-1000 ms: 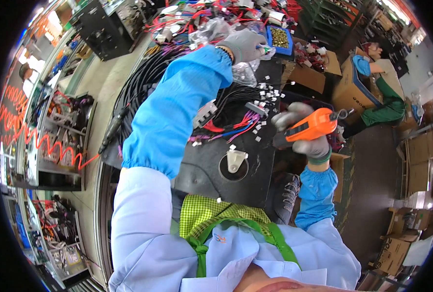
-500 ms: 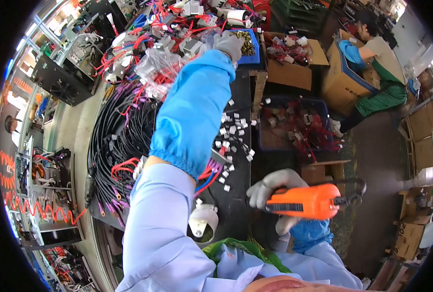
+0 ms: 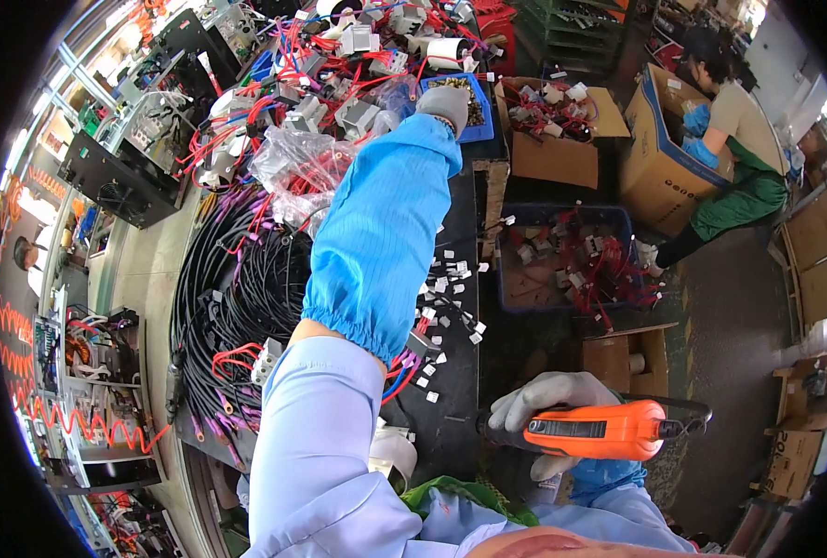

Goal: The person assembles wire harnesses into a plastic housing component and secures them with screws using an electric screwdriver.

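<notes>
My left hand (image 3: pixel 443 106), in a grey glove with a blue sleeve cover, reaches far forward to the blue tray (image 3: pixel 487 131) of small brass-coloured fasteners (image 3: pixel 474 104). Its fingers are bent down at the near left of the tray and mostly hidden behind the hand's back. My right hand (image 3: pixel 558 395), also gloved in grey, is wrapped around an orange electric screwdriver (image 3: pixel 618 431), held level near my body with its cord trailing right. Between my arms, small white connectors (image 3: pixel 446 279) on dark leads lie scattered over the black tabletop (image 3: pixel 451 372).
Bundled black cables (image 3: pixel 237 298) cover the table's left side. Red-wired parts and a clear plastic bag (image 3: pixel 293 172) are piled beyond. At right are a blue crate (image 3: pixel 525 288) of wired parts, an open carton (image 3: pixel 555 160), and a co-worker (image 3: pixel 744 126) bending over a large box.
My left hand has shifted slightly right and nearer, its fingers now lower at the tray. The screwdriver in my right hand has moved a little right and toward me. The co-worker's hands moved.
</notes>
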The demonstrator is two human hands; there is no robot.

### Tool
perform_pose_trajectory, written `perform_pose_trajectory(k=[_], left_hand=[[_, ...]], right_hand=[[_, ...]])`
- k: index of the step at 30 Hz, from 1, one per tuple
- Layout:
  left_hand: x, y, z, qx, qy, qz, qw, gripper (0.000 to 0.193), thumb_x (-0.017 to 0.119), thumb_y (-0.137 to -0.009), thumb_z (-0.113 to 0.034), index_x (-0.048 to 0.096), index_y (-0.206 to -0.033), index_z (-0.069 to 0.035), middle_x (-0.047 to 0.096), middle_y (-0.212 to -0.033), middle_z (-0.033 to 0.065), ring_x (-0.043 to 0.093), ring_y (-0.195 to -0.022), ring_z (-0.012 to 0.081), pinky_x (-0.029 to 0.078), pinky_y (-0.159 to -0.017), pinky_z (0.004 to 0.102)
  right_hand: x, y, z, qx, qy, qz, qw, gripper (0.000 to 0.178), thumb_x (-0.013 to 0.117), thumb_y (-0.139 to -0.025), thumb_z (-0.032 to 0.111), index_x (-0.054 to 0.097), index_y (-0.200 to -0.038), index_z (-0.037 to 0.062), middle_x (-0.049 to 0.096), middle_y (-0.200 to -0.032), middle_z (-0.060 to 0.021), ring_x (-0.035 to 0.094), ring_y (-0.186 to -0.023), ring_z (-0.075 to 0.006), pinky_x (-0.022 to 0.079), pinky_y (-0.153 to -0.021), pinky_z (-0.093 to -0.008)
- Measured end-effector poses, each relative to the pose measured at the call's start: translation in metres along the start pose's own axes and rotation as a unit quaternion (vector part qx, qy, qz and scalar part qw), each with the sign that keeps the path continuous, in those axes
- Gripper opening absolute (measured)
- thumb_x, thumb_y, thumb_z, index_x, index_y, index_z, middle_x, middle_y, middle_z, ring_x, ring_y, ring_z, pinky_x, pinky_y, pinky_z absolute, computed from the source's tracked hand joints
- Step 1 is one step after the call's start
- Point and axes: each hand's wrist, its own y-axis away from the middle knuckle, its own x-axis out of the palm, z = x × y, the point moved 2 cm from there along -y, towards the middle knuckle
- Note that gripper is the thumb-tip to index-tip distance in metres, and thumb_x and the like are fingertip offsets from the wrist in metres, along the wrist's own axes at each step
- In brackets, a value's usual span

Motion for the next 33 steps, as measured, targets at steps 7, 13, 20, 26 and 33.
perform_pose_trajectory(k=[7, 13, 20, 26, 33], left_hand=[[0.008, -0.012, 0.007, 0.034, 0.039, -0.031, 0.998, 0.027, 0.050, -0.084, -0.012, 0.065, -0.106, -0.006, 0.067, -0.102, 0.0198, 0.064, -0.098, 0.0346, 0.051, -0.083, 0.0450], [0.017, -0.015, 0.026, -0.035, 0.197, -0.209, 0.957, 0.018, 0.062, -0.082, -0.021, 0.062, -0.093, -0.007, 0.066, -0.087, 0.0183, 0.063, -0.088, 0.0375, 0.050, -0.077, 0.0452], [0.024, -0.013, 0.029, -0.141, 0.911, -0.110, 0.371, 0.009, 0.062, -0.092, -0.016, 0.061, -0.091, -0.007, 0.057, -0.080, 0.0020, 0.056, -0.072, 0.0120, 0.048, -0.052, 0.0220], [0.025, 0.000, 0.024, -0.103, 0.971, -0.045, 0.211, 0.018, 0.049, -0.097, -0.018, 0.053, -0.101, -0.001, 0.060, -0.088, 0.0103, 0.061, -0.075, 0.0205, 0.051, -0.052, 0.0234], [0.052, -0.037, -0.021, -0.151, 0.961, -0.003, 0.233, 0.018, 0.048, -0.092, -0.017, 0.053, -0.099, -0.001, 0.062, -0.088, 0.0153, 0.065, -0.079, 0.0313, 0.054, -0.054, 0.0314]], right_hand=[[0.004, 0.000, 0.004, -0.035, 0.032, -0.025, 0.999, 0.069, 0.087, -0.065, 0.018, 0.050, -0.120, 0.0006, 0.064, -0.101, -0.0177, 0.064, -0.097, -0.0340, 0.047, -0.091, -0.0548], [0.004, 0.001, 0.002, -0.015, 0.039, -0.044, 0.998, 0.072, 0.089, -0.063, 0.020, 0.050, -0.120, -0.0001, 0.065, -0.098, -0.0177, 0.065, -0.096, -0.0337, 0.047, -0.090, -0.0542], [0.012, 0.004, -0.004, -0.029, -0.015, -0.128, 0.991, 0.066, 0.090, -0.060, 0.017, 0.055, -0.112, -0.0013, 0.065, -0.097, -0.0165, 0.065, -0.095, -0.0326, 0.047, -0.090, -0.0534], [0.005, 0.006, -0.011, -0.046, 0.014, -0.055, 0.997, 0.081, 0.090, -0.059, 0.013, 0.046, -0.126, 0.0001, 0.063, -0.102, -0.0173, 0.064, -0.097, -0.0358, 0.047, -0.088, -0.0524], [0.002, 0.013, -0.017, -0.083, -0.020, -0.150, 0.985, 0.078, 0.090, -0.060, 0.014, 0.047, -0.125, 0.0010, 0.063, -0.102, -0.0179, 0.064, -0.098, -0.0362, 0.046, -0.089, -0.0538]])
